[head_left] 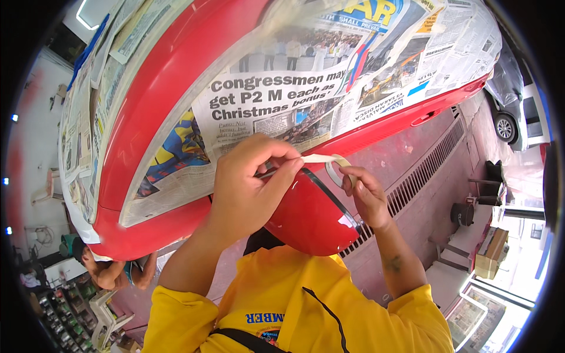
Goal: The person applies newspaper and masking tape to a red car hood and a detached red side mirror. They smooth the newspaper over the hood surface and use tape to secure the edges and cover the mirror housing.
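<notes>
My left hand (247,185) pinches the free end of a strip of pale masking tape (318,158) between thumb and fingers. The strip runs across to a narrow tape roll (331,172), which my right hand (369,199) grips with its fingertips. Just below both hands is a glossy red side mirror (309,215) with a dark strip along its edge and a few pale patches. Behind it stands a red car body (141,106), its windows covered by newspaper sheets (282,76) taped along the borders. My left hand hides part of the mirror and its mount.
A slotted floor drain (424,167) runs beside the car. Another person (112,272) is low at the car's left end, near shelves of small containers (62,309). At right are a plastic-draped grey car (507,100), a cardboard box (492,253) and a dark round container (462,214).
</notes>
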`<state>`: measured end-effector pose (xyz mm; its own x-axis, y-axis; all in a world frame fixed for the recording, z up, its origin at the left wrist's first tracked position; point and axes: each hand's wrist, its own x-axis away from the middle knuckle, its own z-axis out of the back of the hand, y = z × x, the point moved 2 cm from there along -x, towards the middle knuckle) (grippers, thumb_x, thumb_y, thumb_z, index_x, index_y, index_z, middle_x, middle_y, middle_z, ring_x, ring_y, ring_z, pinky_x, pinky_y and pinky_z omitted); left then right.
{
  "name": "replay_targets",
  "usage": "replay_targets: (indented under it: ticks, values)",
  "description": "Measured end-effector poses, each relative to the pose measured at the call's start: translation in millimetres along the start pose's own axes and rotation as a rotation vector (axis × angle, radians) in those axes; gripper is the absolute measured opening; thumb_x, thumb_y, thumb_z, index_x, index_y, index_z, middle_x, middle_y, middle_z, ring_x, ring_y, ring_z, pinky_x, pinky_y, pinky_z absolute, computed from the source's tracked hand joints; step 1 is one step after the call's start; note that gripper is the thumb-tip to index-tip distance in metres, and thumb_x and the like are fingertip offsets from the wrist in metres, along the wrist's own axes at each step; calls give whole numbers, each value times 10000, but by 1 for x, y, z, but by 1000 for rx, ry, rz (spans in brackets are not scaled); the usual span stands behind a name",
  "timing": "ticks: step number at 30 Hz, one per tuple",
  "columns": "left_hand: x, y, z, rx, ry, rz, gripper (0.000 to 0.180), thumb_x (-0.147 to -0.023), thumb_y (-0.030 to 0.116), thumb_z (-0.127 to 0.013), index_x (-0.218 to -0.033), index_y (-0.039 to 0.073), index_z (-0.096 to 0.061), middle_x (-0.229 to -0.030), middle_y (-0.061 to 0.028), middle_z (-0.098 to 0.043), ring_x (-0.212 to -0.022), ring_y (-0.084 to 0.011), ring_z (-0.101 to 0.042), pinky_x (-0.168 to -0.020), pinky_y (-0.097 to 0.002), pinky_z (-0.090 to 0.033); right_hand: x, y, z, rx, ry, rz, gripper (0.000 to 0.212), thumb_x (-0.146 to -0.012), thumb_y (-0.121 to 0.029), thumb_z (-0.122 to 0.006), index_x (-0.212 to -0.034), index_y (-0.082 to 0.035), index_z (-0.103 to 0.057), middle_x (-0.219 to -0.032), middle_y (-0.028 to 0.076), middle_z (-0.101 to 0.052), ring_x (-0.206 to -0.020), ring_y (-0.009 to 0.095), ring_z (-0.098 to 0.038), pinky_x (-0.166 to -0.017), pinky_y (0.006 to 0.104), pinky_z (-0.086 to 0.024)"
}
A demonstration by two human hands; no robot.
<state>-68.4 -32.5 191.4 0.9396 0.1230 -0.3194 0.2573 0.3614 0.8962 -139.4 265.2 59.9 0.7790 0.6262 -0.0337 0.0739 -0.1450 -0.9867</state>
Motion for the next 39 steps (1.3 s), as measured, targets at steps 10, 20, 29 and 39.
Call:
replay_targets:
  ticks: [10, 20, 29, 39]
  values:
    - [14, 10, -60, -171, 79, -1, 67, -1037, 57, -748, -1064, 10, -708, -968, -109, -760, -885, -263, -737, -844, -383, -571, 18, 18, -30, -146, 98, 178, 896, -1120, -595, -641, -1737, -13, -351, -1176, 18, -497, -1069, 142, -443, -1017, 314, -360]
    - [37, 11, -95, -544, 48, -205, 70, -1013, 64, -762, -1024, 53, -694, -964, -120, -762, -864, -364, -725, -844, -493, -567, 69, 42, -96, -3, 173, 246, 1122, -1072, -817, -515, -1814, -27, -226, -1301, 80, -498, -1152, 201, -474, -1057, 381, -413]
    - [33, 12, -95, -334, -101, -99, 77, -1024, 58, -755, -1062, 24, -697, -953, -135, -753, -858, -341, -732, -763, -426, -566, 111, 61, -161, -40, 600, 265, 997, -1099, -690, -505, -1749, 37, -299, -1336, 128, -514, -1117, 226, -494, -1064, 408, -405]
    - [30, 22, -27, -200, -204, -52, 72, -1054, 3, -727, -1123, -1, -705, -1133, -91, -745, -1068, -170, -697, -996, -338, -540, 95, 66, -249, 204, 580, 356, 1181, -917, -792, -760, -1694, 12, -383, -1221, 208, -541, -1089, 386, -527, -1000, 526, -404]
